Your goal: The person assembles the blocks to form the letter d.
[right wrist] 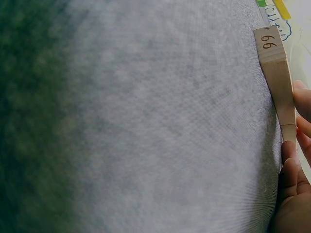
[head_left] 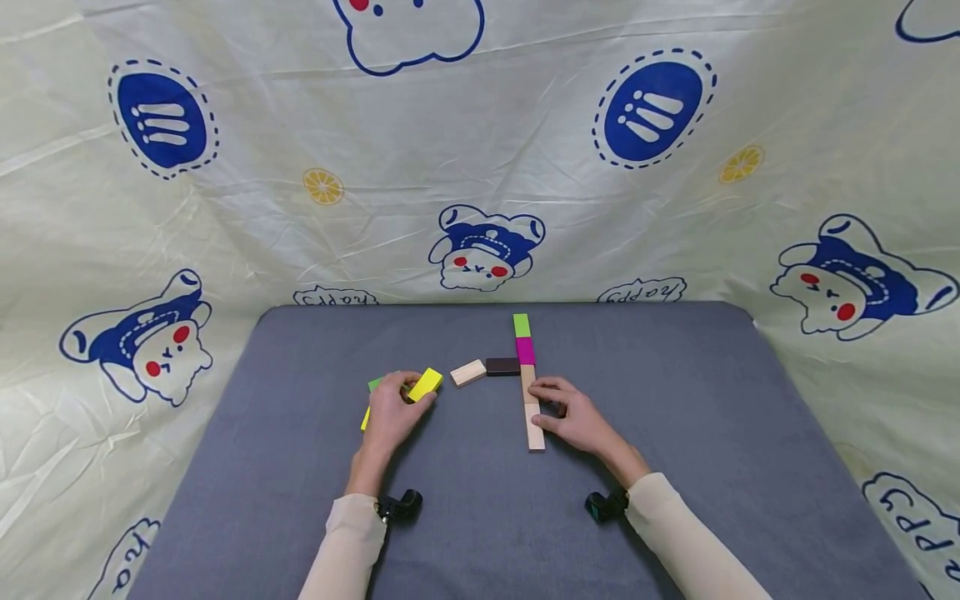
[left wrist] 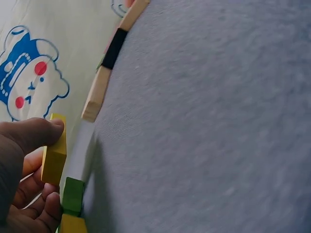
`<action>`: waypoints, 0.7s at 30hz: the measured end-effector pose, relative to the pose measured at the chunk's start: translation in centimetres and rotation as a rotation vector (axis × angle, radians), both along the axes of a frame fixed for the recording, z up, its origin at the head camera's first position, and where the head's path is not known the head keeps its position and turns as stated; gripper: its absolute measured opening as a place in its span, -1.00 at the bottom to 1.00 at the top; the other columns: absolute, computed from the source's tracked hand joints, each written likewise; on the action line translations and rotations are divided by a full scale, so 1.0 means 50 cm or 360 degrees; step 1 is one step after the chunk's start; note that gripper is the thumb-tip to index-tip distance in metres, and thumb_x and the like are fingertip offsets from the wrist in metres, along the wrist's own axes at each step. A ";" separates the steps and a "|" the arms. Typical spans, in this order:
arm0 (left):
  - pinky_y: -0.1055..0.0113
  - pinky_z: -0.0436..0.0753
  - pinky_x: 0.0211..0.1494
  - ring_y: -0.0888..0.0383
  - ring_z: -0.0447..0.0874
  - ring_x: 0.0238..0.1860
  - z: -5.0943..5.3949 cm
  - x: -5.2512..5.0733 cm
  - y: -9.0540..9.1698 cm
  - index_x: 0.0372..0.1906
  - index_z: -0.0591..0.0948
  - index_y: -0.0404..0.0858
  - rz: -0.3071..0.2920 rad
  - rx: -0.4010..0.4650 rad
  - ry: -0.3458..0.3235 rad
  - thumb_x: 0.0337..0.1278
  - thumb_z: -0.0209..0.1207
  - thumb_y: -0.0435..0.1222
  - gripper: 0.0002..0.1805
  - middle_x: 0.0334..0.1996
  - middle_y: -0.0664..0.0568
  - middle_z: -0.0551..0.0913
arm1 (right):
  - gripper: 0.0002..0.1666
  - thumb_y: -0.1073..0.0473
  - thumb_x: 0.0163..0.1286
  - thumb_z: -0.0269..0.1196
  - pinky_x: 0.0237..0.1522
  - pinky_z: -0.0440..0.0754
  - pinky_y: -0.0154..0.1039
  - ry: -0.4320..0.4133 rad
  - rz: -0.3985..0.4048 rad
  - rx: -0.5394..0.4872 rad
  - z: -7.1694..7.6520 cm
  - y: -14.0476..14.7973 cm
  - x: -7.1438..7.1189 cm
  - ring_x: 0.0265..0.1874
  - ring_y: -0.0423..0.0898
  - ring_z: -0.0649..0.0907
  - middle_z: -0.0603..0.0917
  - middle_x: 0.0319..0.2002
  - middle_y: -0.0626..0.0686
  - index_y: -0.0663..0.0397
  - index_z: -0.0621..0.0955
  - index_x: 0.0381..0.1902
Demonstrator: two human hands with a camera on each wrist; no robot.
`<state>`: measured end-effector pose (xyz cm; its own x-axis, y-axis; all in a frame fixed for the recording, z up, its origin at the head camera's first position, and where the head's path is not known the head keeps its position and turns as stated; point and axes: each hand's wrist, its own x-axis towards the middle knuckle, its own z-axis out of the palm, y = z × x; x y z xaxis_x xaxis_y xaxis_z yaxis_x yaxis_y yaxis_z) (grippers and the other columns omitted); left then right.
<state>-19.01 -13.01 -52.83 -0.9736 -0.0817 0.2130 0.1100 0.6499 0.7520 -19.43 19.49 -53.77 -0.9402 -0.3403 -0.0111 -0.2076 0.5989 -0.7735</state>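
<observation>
My left hand [head_left: 392, 410] pinches a yellow block [head_left: 425, 384] between thumb and fingers; the left wrist view shows it held above the table. Below that hand, partly covered, lie a green block [left wrist: 73, 195] and another yellow block [left wrist: 73, 224]. My right hand [head_left: 577, 417] rests its fingertips and thumb along the right side of two plain wooden blocks, a near one [head_left: 534, 433] and a far one [head_left: 528, 379]. These continue end to end into a magenta block [head_left: 524, 350] and a lime-green block [head_left: 521, 325]. Printed digits mark the near block's end in the right wrist view.
A black block [head_left: 502, 367] extends left from the row, with a tilted plain wooden block [head_left: 468, 373] at its left end. Everything lies on a grey cloth-covered table [head_left: 465, 517]. A printed curtain [head_left: 480, 150] hangs behind and at the sides.
</observation>
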 end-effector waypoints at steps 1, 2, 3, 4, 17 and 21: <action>0.23 0.57 -0.17 0.02 0.60 -0.28 -0.001 0.000 0.003 -0.06 0.74 -0.35 -0.0015 -0.0005 0.0004 0.04 0.49 -0.30 -0.65 -0.25 -0.14 0.69 | -0.41 0.17 0.37 0.41 0.00 0.49 -0.14 0.0000 -0.0005 0.0000 0.001 0.000 0.000 0.17 0.06 0.52 0.50 0.37 0.12 0.11 0.60 0.34; 0.23 0.58 -0.18 0.03 0.60 -0.29 -0.002 -0.001 0.007 -0.07 0.74 -0.35 -0.0026 -0.0016 0.0008 0.04 0.49 -0.30 -0.66 -0.26 -0.14 0.69 | -0.41 0.17 0.36 0.41 0.00 0.49 -0.14 0.0002 -0.0007 0.0000 0.001 0.000 0.000 0.16 0.06 0.52 0.51 0.37 0.12 0.11 0.60 0.34; 0.23 0.58 -0.19 0.04 0.60 -0.29 -0.004 -0.001 0.010 -0.08 0.74 -0.34 -0.0036 -0.0033 0.0007 0.04 0.50 -0.30 -0.66 -0.27 -0.12 0.68 | -0.41 0.17 0.37 0.41 -0.01 0.49 -0.15 0.0012 -0.0003 0.0005 0.001 0.001 0.000 0.15 0.06 0.53 0.51 0.37 0.13 0.12 0.60 0.34; 0.23 0.58 -0.19 0.05 0.59 -0.29 -0.005 -0.002 0.012 -0.08 0.75 -0.34 -0.0040 -0.0049 0.0008 0.04 0.50 -0.29 -0.67 -0.28 -0.11 0.68 | -0.41 0.17 0.37 0.41 -0.01 0.49 -0.15 0.0015 -0.0003 0.0010 0.000 0.001 0.000 0.15 0.06 0.53 0.51 0.36 0.13 0.12 0.60 0.34; 0.24 0.55 -0.20 0.03 0.61 -0.28 -0.004 -0.012 -0.006 -0.06 0.75 -0.36 0.0063 -0.0096 -0.0043 0.04 0.49 -0.31 -0.66 -0.27 -0.13 0.70 | -0.42 0.18 0.37 0.40 0.15 0.53 0.04 0.0030 0.0004 -0.0007 -0.003 -0.002 -0.003 0.25 0.12 0.51 0.50 0.37 0.13 0.12 0.61 0.33; 0.22 0.56 -0.18 0.01 0.61 -0.25 0.001 -0.015 -0.008 -0.05 0.75 -0.36 0.0070 -0.0063 -0.0046 0.06 0.48 -0.30 -0.65 -0.25 -0.14 0.70 | -0.42 0.20 0.36 0.41 0.18 0.52 0.07 0.0023 0.0004 -0.0030 -0.003 -0.002 -0.002 0.26 0.12 0.51 0.50 0.37 0.13 0.13 0.61 0.33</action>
<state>-19.77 -13.41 -52.80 -0.9751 -0.1167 0.1887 0.0592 0.6831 0.7279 -19.51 19.39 -53.91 -0.9394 -0.3427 0.0091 -0.2204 0.5836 -0.7815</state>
